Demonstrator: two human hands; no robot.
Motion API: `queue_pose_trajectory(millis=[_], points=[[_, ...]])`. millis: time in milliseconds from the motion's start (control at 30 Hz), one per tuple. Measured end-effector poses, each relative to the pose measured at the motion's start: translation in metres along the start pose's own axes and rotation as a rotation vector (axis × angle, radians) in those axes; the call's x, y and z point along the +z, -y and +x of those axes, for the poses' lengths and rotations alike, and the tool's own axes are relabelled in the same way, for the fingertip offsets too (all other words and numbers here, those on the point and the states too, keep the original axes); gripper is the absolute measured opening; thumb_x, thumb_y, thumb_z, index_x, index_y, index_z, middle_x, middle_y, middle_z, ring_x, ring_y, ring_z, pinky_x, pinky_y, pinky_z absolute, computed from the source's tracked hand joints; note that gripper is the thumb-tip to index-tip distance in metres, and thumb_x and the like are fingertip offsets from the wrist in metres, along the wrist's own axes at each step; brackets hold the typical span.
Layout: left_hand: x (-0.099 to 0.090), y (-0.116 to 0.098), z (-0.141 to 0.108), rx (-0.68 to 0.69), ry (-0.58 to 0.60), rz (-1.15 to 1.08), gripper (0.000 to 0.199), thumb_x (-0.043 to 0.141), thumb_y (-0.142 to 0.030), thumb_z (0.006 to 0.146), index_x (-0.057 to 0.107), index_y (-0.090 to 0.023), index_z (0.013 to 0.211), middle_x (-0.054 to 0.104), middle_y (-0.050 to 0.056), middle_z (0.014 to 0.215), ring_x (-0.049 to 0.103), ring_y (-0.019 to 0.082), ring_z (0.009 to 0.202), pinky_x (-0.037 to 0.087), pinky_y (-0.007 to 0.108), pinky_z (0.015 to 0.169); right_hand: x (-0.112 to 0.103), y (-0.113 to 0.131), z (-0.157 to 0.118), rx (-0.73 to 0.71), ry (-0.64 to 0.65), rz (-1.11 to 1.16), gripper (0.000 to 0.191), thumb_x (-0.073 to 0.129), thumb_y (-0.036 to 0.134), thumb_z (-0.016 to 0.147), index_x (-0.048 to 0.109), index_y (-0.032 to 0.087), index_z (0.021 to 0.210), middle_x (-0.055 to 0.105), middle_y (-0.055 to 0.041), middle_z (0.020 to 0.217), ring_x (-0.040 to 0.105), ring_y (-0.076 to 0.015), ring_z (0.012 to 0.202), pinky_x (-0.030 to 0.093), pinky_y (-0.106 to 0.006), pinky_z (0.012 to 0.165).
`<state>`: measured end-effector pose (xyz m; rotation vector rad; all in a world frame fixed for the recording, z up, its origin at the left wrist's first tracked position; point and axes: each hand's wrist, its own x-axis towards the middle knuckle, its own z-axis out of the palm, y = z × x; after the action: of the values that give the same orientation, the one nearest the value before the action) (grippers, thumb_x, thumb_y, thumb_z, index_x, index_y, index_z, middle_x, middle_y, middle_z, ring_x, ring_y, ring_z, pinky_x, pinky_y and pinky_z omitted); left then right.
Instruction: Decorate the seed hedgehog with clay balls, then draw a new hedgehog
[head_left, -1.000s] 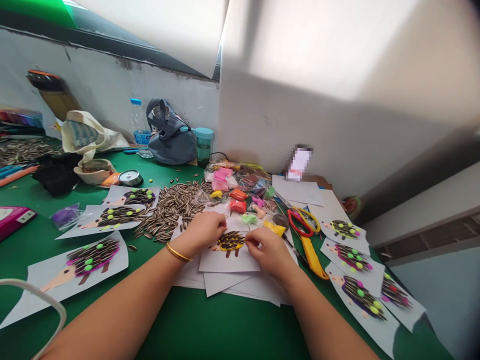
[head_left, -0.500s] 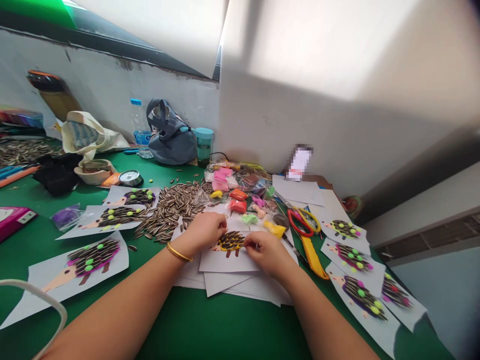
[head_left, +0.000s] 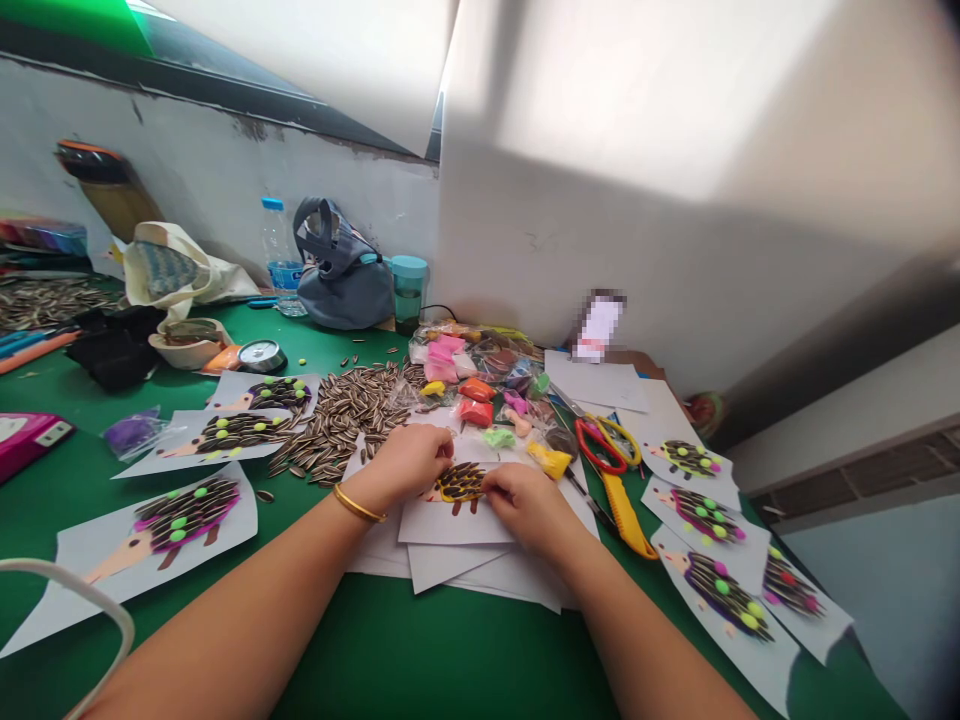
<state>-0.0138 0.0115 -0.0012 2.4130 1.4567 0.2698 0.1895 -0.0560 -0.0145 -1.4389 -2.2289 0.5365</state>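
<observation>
Right hand (head_left: 529, 510) has crept leftward since the last frame, and its fingers (head_left: 495, 482) now lie over the tail end of the paper hedgehog (head_left: 459, 483). The left hand (head_left: 401, 465), with a gold bangle (head_left: 358, 503) at its wrist, sits about where it was, just left of the hedgehog. From the head camera, I see both hands curled and closed in toward each other, fingertips at the figure, but I can't tell whether either has hold of anything.

The hedgehog lies on a white paper sheet (head_left: 450, 525) at lower centre. Its snout points left, its legs point toward me, and its long axis runs nearly level across the frame. Those right-hand fingers block my view of its right end.

Upper left of it is a heap of striped sunflower seeds (head_left: 337, 420); just above are lumps of modelling clay (head_left: 476, 411). Red-handled scissors (head_left: 600, 445) and a yellow utility knife (head_left: 621, 515) lie to the right. Finished seed hedgehogs (head_left: 187, 515) flank both sides on the green table (head_left: 450, 650).
</observation>
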Motion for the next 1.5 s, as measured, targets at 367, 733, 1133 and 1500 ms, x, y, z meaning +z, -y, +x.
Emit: queue_pose_trajectory(millis=[367,733,1133,1500], points=[[0.002,0.006,0.003,-0.014,0.036,-0.041,0.017,0.053,-0.025,0.079,0.070,-0.024,0.081,0.072,0.003,0.086,0.064,0.019,0.077,0.041,0.026,0.064,0.005,0.004,0.002,0.019,0.019,-0.087,0.016,0.057,0.009,0.083,0.068,0.020,0.079,0.067,-0.0036,0.085,0.059,-0.0166,0.083,0.042,-0.026,0.076],[0.004,0.009,0.004,-0.003,0.027,-0.071,0.019,0.052,-0.026,0.078,0.070,-0.024,0.081,0.073,0.003,0.087,0.063,0.019,0.077,0.040,0.026,0.066,-0.001,-0.001,-0.003,0.027,-0.092,-0.107,0.007,0.066,0.017,0.081,0.070,0.022,0.083,0.062,-0.0025,0.082,0.056,-0.0173,0.081,0.041,-0.028,0.074],[-0.001,0.021,0.006,0.051,0.163,-0.135,0.025,0.059,-0.020,0.068,0.073,-0.027,0.087,0.072,-0.001,0.081,0.062,0.016,0.072,0.039,0.023,0.062,0.006,0.001,0.000,0.015,-0.092,-0.081,0.013,0.062,0.014,0.083,0.071,0.021,0.079,0.063,-0.0033,0.083,0.057,-0.0175,0.084,0.043,-0.028,0.077],[-0.001,0.018,0.005,0.058,0.157,-0.077,0.027,0.059,-0.020,0.069,0.074,-0.029,0.089,0.074,-0.002,0.084,0.064,0.017,0.076,0.043,0.024,0.069,0.010,-0.001,0.001,0.014,-0.072,-0.087,0.012,0.060,0.014,0.084,0.071,0.021,0.083,0.064,-0.0036,0.084,0.057,-0.0170,0.085,0.043,-0.028,0.077]])
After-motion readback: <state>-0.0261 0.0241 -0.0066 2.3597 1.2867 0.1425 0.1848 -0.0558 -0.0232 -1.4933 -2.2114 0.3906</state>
